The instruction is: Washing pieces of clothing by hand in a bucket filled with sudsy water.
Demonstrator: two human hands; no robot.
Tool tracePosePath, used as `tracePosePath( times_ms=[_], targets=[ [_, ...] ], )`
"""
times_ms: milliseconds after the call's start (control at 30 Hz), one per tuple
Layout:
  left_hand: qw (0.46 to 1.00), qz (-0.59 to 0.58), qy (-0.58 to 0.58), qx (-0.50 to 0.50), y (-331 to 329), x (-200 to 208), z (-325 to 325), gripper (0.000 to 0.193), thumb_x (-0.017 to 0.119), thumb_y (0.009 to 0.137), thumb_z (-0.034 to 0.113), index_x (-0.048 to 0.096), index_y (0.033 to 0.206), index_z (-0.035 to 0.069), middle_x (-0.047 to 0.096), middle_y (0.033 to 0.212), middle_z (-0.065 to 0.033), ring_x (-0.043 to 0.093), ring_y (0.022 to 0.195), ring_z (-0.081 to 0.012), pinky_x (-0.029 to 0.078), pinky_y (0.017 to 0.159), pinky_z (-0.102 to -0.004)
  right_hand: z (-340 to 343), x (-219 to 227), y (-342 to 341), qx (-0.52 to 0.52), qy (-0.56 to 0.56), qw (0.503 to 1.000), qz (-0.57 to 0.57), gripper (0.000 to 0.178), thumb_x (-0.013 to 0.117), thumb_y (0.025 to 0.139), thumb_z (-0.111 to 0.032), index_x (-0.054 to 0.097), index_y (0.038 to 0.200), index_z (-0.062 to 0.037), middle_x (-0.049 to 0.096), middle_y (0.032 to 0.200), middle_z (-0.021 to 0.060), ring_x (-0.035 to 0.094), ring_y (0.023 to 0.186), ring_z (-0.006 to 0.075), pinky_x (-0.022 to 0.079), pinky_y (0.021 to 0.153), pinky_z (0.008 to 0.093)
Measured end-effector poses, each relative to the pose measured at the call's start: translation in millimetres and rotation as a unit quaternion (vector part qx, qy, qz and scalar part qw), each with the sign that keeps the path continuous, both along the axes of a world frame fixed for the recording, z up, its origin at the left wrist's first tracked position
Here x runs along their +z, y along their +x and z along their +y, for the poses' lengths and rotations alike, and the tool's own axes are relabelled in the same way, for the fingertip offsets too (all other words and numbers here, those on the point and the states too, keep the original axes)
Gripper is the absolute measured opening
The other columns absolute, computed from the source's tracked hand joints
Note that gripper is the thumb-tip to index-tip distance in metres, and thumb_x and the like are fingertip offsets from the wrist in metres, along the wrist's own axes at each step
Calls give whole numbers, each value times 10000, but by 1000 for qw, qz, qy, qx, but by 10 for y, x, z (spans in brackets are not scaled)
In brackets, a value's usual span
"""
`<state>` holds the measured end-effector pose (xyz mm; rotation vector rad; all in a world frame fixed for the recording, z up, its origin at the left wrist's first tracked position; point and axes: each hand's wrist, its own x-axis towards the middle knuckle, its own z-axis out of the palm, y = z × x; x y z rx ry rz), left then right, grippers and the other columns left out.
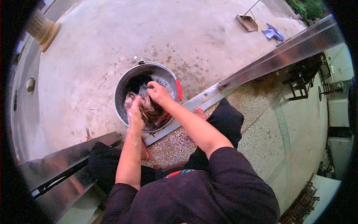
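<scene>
Both my hands are down inside a round metal bucket that holds dark, foamy water. A wet clump of brown and whitish strands lies in it; whether these are feathers or cloth I cannot make out. My right hand is closed over the clump's far part, fingers curled in, with something greyish beneath them. Against the clump's left side is my left hand, its fingers smeared by motion. On the bucket's right rim hangs a red handle grip.
A metal door track runs along the bucket's near side, between my feet and the concrete. Far right stand a dustpan and a blue-grey shoe-like item. Scissors-like orange handles lie at left, below a small pot.
</scene>
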<state>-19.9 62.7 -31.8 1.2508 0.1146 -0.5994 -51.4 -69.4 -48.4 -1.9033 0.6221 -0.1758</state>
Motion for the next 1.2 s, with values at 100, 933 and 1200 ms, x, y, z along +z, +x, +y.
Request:
tracePosePath(
  times_ms=[100, 933, 1200],
  targets=[
    [991, 32, -98, 88, 415, 2, 144, 199, 508, 829, 275, 520, 790, 80, 574, 719, -59, 567, 681, -194, 462, 656, -311, -4, 179, 56, 363, 10, 932, 12, 410, 613, 719, -404, 595, 933, -55, 615, 763, 118, 564, 747, 182, 439, 698, 307],
    [964, -152, 214, 45, 38, -652, 207, 373, 489, 787, 358, 555, 1005, 64, 575, 983, -50, 563, 879, -187, 460, 784, -331, 985, 166, -205, 221, -191, 941, -168, 185, 528, 661, -285, 587, 652, -110, 576, 685, 140, 579, 690, 305, 430, 685, 409],
    [976, 119, -167, 76, -204, -223, 57, 309, 431, 822, 264, 547, 1012, 50, 570, 945, -83, 551, 871, -195, 450, 787, -339, 599, 147, -102, 106, -132, 973, -155, 240, 527, 676, -294, 572, 639, -61, 576, 687, 158, 566, 664, 336, 454, 603, 421]
  ],
)
